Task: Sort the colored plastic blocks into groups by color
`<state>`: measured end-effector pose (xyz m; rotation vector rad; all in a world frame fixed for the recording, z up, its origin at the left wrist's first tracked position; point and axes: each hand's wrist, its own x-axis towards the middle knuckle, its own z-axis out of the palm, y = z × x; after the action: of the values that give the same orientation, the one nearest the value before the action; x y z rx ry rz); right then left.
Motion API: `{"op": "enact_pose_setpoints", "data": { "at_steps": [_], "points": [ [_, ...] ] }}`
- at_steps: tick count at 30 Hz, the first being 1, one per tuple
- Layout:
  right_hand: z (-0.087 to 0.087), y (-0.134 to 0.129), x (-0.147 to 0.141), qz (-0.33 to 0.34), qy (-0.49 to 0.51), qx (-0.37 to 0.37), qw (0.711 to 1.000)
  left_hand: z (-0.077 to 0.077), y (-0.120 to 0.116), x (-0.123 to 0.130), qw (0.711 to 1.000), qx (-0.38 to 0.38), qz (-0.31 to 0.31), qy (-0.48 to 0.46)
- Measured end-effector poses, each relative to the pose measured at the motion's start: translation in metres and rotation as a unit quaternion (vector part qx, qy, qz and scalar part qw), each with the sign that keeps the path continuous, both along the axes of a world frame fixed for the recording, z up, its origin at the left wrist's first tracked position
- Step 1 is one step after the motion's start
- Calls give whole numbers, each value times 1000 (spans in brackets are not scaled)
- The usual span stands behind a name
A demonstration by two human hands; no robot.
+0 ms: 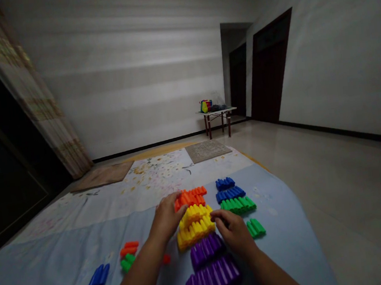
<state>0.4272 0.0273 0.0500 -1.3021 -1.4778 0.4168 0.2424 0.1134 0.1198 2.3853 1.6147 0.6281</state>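
Note:
Rows of coloured tube-like pieces lie on a blue, flower-patterned cloth. My left hand [167, 217] is at the left side of the orange pieces [191, 198], its thumb reaching over the yellow pieces [195, 227]. Its fingers are apart; whether they grip an orange piece is unclear. On the right, my right hand [232, 228] has curled fingers at the right edge of the yellow rows; anything in them is too hidden to make out. Purple rows [211, 278] lie nearest me. Beyond my right hand are green pieces [238, 205] and blue rows [230, 194].
Loose blue pieces [98, 277], orange-red pieces [129, 248] and green pieces [127, 262] lie at left. More green pieces [256, 228] are right of my right hand. Two mats lie at the cloth's far edge. A small table [219, 111] stands by the wall.

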Motion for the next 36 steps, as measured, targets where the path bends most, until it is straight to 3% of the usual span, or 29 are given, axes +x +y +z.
{"op": "enact_pose_setpoints", "data": {
  "at_steps": [5,9,17,26,32,36],
  "points": [
    [2,0,-1,-6,13,18,1000,-7,25,41,999,9,-2,46],
    [2,1,0,-6,24,29,999,-18,36,59,997,2,-4,71],
    [5,2,3,-14,23,36,999,-32,45,65,993,-20,-6,115],
    [7,1,4,-12,1,32,999,-39,46,67,994,-29,3,108],
    [7,-1,4,-16,-12,32,999,-25,35,54,998,-11,14,64],
    [7,-4,4,-10,-22,23,999,-4,22,18,997,20,60,35]
  ]
}}
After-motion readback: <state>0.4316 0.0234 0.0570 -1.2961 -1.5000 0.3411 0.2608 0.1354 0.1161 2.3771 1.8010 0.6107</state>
